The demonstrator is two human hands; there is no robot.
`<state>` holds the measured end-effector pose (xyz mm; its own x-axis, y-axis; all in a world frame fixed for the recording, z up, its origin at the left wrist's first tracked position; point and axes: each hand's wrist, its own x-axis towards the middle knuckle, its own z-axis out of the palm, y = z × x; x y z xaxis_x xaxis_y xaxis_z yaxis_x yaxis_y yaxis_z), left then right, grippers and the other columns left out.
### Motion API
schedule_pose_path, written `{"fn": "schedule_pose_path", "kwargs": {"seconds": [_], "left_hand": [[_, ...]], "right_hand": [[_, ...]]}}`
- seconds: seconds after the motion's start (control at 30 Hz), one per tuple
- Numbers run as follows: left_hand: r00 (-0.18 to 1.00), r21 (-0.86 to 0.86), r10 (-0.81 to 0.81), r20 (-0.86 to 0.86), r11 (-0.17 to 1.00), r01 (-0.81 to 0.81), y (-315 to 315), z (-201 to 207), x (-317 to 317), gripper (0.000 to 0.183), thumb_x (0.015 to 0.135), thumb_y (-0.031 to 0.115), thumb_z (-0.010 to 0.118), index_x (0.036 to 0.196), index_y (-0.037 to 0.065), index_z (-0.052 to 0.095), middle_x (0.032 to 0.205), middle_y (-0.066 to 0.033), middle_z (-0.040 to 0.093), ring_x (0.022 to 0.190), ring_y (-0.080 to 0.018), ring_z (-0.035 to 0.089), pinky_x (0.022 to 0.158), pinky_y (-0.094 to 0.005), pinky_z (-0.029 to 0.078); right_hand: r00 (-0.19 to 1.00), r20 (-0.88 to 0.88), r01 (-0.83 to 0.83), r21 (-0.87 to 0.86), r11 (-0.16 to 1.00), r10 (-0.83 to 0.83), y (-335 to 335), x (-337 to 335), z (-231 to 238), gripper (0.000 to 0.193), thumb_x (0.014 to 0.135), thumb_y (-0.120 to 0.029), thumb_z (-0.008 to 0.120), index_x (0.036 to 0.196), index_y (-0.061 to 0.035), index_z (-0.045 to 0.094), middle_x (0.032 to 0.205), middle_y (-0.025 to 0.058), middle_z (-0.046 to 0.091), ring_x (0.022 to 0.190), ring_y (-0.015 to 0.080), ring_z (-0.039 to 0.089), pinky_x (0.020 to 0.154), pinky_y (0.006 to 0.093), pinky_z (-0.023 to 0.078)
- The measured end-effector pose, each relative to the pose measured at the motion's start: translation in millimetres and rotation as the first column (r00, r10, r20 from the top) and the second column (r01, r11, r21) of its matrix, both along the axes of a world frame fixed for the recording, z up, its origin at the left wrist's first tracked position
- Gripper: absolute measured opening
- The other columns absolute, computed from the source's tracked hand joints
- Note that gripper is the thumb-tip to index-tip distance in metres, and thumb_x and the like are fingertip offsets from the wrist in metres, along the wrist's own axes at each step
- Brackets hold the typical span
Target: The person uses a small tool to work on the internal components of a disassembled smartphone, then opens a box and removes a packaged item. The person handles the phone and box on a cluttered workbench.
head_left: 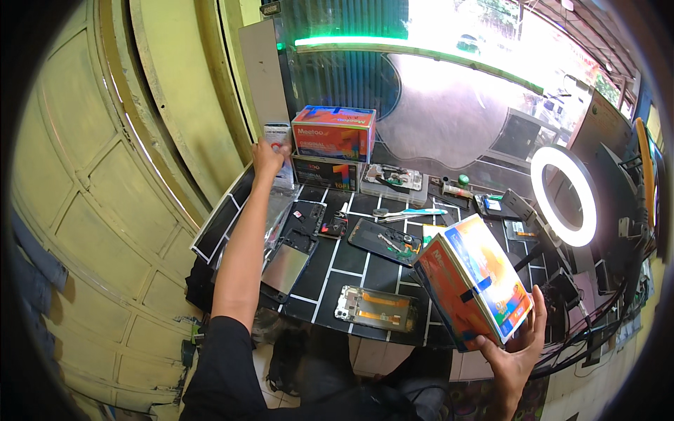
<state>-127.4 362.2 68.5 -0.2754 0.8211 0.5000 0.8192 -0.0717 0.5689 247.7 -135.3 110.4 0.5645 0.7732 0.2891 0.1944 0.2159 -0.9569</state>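
White pkt (278,130) partly hidden bhnd L hand (267,160).

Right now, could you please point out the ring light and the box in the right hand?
Ring light (538,182): head view, left side of glowing ring.
Box (451,289): head view, orange-red side.

We see a black table (347,273) with white lines. On it lie a phone frame (394,316), a toothbrush (423,212) and a dark box (324,175).

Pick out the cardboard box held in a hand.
The tilted orange-and-blue cardboard box in the right hand; the red-fronted cardboard box and black-fronted cardboard box stand stacked.
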Motion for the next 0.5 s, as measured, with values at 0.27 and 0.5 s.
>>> {"fn": "schedule_pose_path", "kwargs": {"seconds": [0.27,0.5], "left_hand": [[0.965,0.288,-0.246,0.091,0.934,0.211,-36,36,93,0.116,0.071,0.059,0.085,0.149,-0.008,0.031,0.137,-0.0335,0.051,0.128,-0.0471,0.05,0.109,-0.0506,0.04],[0.962,0.173,-0.272,-0.005,0.948,0.269,-42,26,94,0.103,0.062,0.035,0.095,0.15,0.018,0.044,0.141,-0.0208,0.054,0.126,-0.0356,0.052,0.109,-0.0458,0.043]], "right_hand": [[1.0,-0.027,-0.012,-0.044,0.999,0.011,14,3,-8,0.114,0.061,-0.001,0.09,0.155,-0.0007,0.025,0.134,0.0188,0.053,0.124,0.0258,0.058,0.097,0.0384,0.057],[0.999,-0.007,-0.052,-0.04,0.998,0.052,6,8,-13,0.114,0.062,-0.002,0.092,0.155,-0.0005,0.026,0.134,0.019,0.053,0.122,0.0257,0.06,0.096,0.0358,0.058]]}}
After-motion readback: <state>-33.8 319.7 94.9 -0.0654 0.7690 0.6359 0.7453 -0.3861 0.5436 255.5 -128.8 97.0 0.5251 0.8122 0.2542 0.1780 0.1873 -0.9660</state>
